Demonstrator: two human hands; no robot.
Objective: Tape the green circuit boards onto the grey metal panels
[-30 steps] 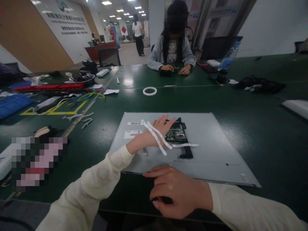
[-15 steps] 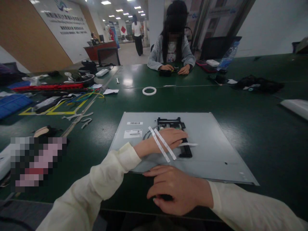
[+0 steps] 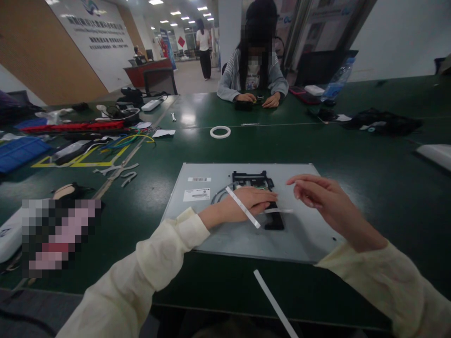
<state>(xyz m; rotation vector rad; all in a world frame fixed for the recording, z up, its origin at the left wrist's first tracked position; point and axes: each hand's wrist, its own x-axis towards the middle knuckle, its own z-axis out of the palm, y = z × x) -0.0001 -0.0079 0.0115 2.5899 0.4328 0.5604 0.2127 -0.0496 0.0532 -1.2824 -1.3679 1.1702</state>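
My left hand (image 3: 248, 199) lies flat, fingers stretched, over a black plastic frame (image 3: 273, 219) with a circuit board, on a grey metal panel (image 3: 303, 241). A white strip (image 3: 243, 206) of tape lies slantwise across the back of this hand. Another white strip (image 3: 282, 211) crosses the black frame just past my fingertips. My right hand (image 3: 322, 202) is raised over the panel's right part, index finger out and the other fingers loosely bent; I see nothing in it. A further white strip (image 3: 273, 300) slants across the table's near edge.
A roll of white tape (image 3: 220, 132) lies beyond the panel. Across the table (image 3: 169, 150) sits a person (image 3: 252, 70) handling a small black object. Cables, a blue bin (image 3: 23, 152) and a wrench (image 3: 173, 117) are on the left; a water bottle (image 3: 338, 82) stands at the far right.
My right hand has risen from the near edge to over the panel's right side. One of the two strips on my left hand is off it; a strip now appears at the near table edge.
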